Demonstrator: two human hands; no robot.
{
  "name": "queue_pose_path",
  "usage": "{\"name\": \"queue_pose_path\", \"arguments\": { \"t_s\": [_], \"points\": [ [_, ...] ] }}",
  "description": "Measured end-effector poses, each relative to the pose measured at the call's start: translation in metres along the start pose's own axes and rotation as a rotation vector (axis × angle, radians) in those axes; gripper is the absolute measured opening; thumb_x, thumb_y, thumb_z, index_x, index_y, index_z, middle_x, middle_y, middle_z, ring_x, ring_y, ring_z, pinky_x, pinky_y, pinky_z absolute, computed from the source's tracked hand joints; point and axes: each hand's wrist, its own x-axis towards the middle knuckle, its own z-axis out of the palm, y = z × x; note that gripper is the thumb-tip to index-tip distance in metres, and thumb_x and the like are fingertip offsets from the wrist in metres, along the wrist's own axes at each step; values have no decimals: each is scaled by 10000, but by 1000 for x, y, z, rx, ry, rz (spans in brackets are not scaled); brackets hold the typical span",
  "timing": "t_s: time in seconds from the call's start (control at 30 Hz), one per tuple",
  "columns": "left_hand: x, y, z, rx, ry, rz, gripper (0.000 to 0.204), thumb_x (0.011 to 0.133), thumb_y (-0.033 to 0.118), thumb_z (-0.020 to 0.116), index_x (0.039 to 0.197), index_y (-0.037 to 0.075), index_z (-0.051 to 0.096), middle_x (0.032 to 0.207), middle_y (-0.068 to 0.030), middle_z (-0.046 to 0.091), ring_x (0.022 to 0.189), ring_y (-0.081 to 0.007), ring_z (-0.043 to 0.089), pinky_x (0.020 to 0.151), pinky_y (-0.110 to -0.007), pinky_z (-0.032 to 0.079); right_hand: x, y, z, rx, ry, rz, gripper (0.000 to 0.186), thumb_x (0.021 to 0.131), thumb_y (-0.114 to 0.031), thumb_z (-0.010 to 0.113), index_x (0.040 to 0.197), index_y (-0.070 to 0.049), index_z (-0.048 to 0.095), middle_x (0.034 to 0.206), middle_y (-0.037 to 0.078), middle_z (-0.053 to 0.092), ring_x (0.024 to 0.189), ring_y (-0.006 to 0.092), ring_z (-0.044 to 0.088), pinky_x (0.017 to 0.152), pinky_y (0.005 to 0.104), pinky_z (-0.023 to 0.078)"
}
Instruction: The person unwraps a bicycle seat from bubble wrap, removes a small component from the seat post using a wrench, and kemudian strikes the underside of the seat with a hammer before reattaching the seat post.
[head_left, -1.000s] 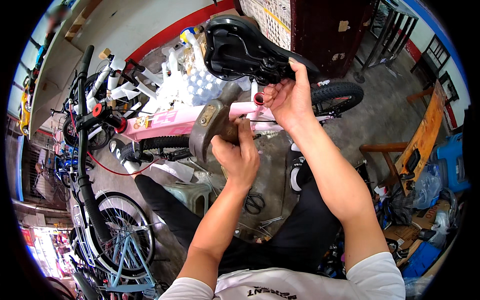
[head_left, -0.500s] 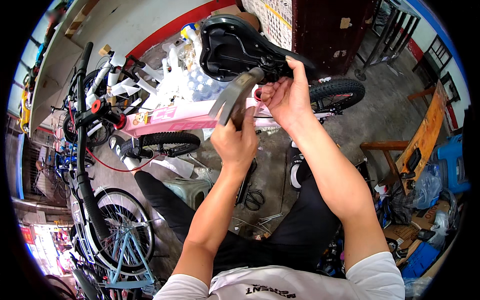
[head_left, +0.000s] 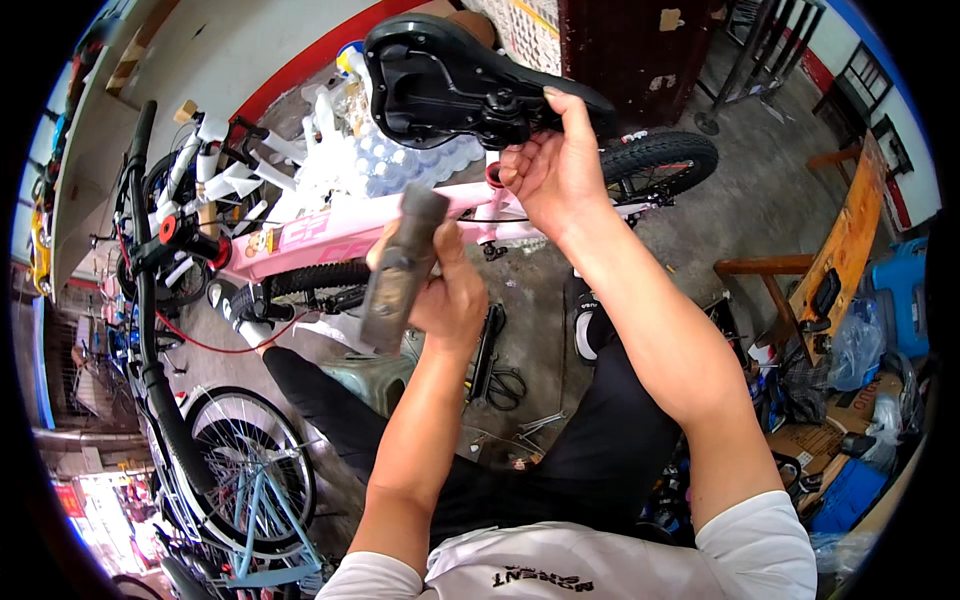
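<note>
My left hand (head_left: 452,298) is closed round a hammer, its dark, worn head (head_left: 400,270) raised in front of the pink bicycle frame (head_left: 340,220) and slightly smeared by motion. The hammer's handle is mostly hidden by the fingers. My right hand (head_left: 560,180) grips the narrow end of a black bicycle saddle (head_left: 440,85), thumb on its edge and fingers curled beneath. The saddle is tilted so its underside with the clamp (head_left: 505,110) shows. Under it, a short piece of post enters the frame at a red collar (head_left: 494,174).
Black handlebars (head_left: 150,290) reach along the left, above a light-blue bicycle (head_left: 255,510). White wrapped parts and bubble wrap (head_left: 400,170) lie behind the frame. Scissors (head_left: 505,388) and other tools are on the floor between my legs. A wooden bench (head_left: 850,240) stands at right.
The hammer has swung away from the saddle clamp, down and left, with my left hand. The saddle, bicycle and my right hand appear slightly further up and left in view.
</note>
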Motion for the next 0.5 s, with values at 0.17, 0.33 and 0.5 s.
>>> {"name": "queue_pose_path", "arguments": {
  "t_s": [0.17, 0.33, 0.5],
  "points": [
    [12, 13, 16, 236, -216, -19, 152, 902, 2, 722, 1040, -56, 698, 944, -160, 710, 773, -262, 672, 718, -364, 528, -1, -4, -4, -2, 26, -7, 507, 854, -546, 661, 897, -51, 563, 757, 33, 544, 655, 166, 502, 600, 304, 450],
    [-6, -6, 2, 111, -16, 41, 207, 859, -16, 695, 1063, -24, 664, 959, -165, 674, 845, -294, 656, 768, -376, 519, 7, -1, -9, -17, 9, 12, 463, 828, -561, 674, 799, -109, 579, 703, 39, 599, 618, 167, 556, 601, 308, 475],
    [8, 4, 11, 345, -315, 48, 240, 837, 13, 713, 1065, -22, 647, 942, -129, 652, 833, -281, 621, 768, -355, 492, 6, -5, -9, -27, 27, -10, 455, 828, -556, 681, 796, -115, 574, 694, 40, 600, 609, 168, 562, 598, 311, 484]
  ]
}}
